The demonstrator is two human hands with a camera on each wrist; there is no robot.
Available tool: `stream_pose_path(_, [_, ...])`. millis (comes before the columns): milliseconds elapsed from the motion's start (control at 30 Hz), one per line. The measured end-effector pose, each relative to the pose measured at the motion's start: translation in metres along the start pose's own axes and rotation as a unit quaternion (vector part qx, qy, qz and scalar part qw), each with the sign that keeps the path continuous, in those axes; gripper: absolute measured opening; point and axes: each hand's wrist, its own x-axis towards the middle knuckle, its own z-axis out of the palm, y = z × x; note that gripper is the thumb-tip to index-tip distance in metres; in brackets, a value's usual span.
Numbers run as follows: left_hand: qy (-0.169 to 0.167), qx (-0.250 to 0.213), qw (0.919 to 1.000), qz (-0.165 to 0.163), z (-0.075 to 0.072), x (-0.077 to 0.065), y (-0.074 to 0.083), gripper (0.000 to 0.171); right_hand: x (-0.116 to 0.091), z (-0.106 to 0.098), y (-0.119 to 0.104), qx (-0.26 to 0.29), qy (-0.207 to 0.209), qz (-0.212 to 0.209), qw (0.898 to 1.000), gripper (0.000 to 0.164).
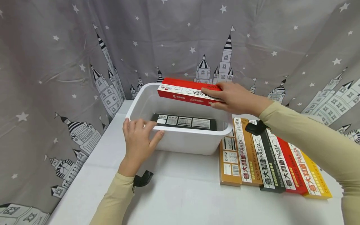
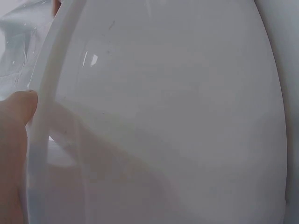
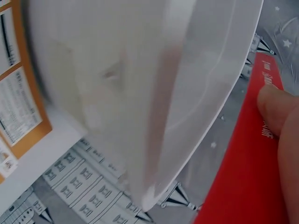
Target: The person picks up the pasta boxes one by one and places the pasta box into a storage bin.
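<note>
Holding a red pasta box (image 1: 180, 90) above the back part of the white plastic tub (image 1: 182, 143), the right hand (image 1: 234, 97) has its fingers bent round the box near its right end. The left hand (image 1: 138, 140) grips the tub's near rim at the left, thumb against the outer wall. Good handling here probably means keeping the carton lined up with the tub's long side, clearing the rim at both ends, and setting it down gently beside the black carton (image 1: 184, 122) on the tub's floor. With the grip off-centre, the free end could swing, so a level wrist should help; the left hand's hold ought to steady the tub.

The carton is a long, slim, square-edged block, apparently of printed card, with a white label band. The tub is smooth and slightly glossy, with rounded corners and a rolled lip. Right of the tub lie similar cartons side by side: brown (image 1: 231, 165), crab roe (image 1: 248, 156), black pepper (image 1: 271, 168), tomato (image 1: 293, 172) and yellow chicken curry (image 1: 316, 179). Under the tub is a white tabletop (image 1: 180, 190); behind it, a creased grey curtain (image 1: 174, 37) printed with castles and stars.
</note>
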Motion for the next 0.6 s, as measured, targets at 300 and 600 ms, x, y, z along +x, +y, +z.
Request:
stream_pose_path(300, [-0.002,-0.002,1.0,-0.003,-0.001,0.001,0.001,0.082,0.033,0.005,-0.017,-0.022,-0.037,-0.006,0.999,0.062])
stream_pose_path(600, [-0.002,-0.001,1.0,-0.004,0.0,0.001,0.001,0.082,0.061,0.01,-0.033,-0.011,-0.097,0.014,0.995,0.059])
